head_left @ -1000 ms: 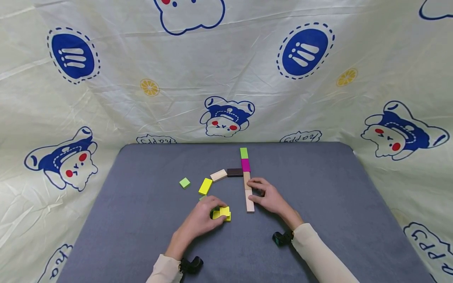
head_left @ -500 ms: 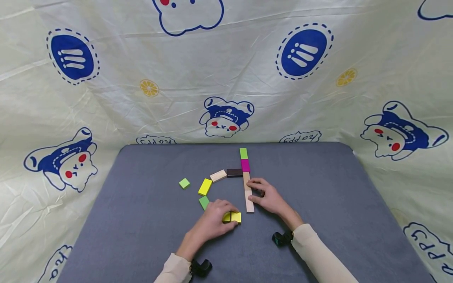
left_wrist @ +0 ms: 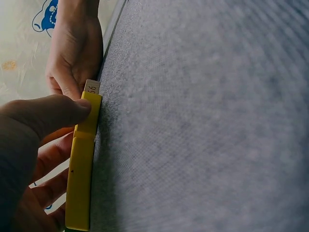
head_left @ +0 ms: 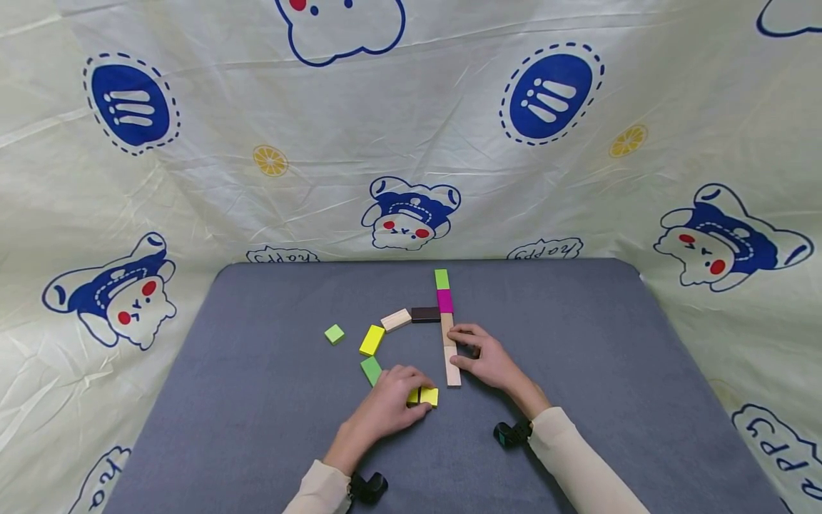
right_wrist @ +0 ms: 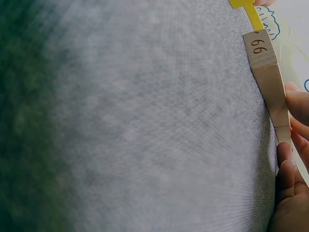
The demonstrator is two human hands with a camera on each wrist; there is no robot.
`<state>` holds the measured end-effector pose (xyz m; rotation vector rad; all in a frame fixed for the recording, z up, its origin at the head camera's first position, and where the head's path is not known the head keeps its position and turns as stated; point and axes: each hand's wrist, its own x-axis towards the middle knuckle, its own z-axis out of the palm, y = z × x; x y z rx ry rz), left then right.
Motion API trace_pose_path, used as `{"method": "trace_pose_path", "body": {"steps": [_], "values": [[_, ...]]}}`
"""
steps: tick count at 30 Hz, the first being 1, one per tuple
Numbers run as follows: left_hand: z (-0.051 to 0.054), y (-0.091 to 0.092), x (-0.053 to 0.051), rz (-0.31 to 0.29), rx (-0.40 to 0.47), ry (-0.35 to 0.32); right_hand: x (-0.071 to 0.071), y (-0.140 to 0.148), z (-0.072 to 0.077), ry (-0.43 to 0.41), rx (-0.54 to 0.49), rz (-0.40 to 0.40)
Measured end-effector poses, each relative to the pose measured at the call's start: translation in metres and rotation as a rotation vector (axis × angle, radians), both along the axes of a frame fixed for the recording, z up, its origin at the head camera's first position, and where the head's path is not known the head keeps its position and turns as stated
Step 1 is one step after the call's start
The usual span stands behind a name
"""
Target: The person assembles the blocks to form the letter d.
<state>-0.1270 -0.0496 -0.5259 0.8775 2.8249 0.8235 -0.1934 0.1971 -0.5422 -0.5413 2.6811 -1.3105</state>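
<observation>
My left hand (head_left: 388, 400) pinches a small yellow block (head_left: 429, 397) between thumb and fingers, low on the table. Its left end meets a longer yellow block (left_wrist: 79, 183), partly hidden by the hand in the head view. My right hand (head_left: 491, 360) rests against the right side of two plain wooden blocks laid end to end: thumb at the nearer block (head_left: 453, 371), marked with digits in the right wrist view, fingers at the farther block (head_left: 447, 325). A magenta block (head_left: 444, 300) and a light green block (head_left: 441, 279) extend this column away from me.
Left of the column, a dark block (head_left: 425, 315), a pale wooden block (head_left: 396, 319), a yellow block (head_left: 372, 340) and a green block (head_left: 370, 370) form a curve. A loose light green block (head_left: 334, 334) lies farther left on the grey tabletop (head_left: 270, 400). Printed cloth (head_left: 437, 100) hangs behind.
My left hand has shifted right, bringing the small yellow block from on top of the longer one down beside its right end. The green block shows more now. My right hand stays put.
</observation>
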Motion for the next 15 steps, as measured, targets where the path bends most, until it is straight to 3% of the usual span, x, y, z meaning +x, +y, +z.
{"method": "trace_pose_path", "body": {"steps": [8, 15], "values": [[-0.0001, 0.0005, -0.0007, -0.001, 0.0, -0.006, -0.001, 0.0005, 0.0006, -0.003, 0.002, -0.003], [-0.001, -0.0038, -0.0001, -0.013, 0.089, -0.006, -0.0007, 0.0007, -0.0013, 0.005, -0.01, -0.001]]}}
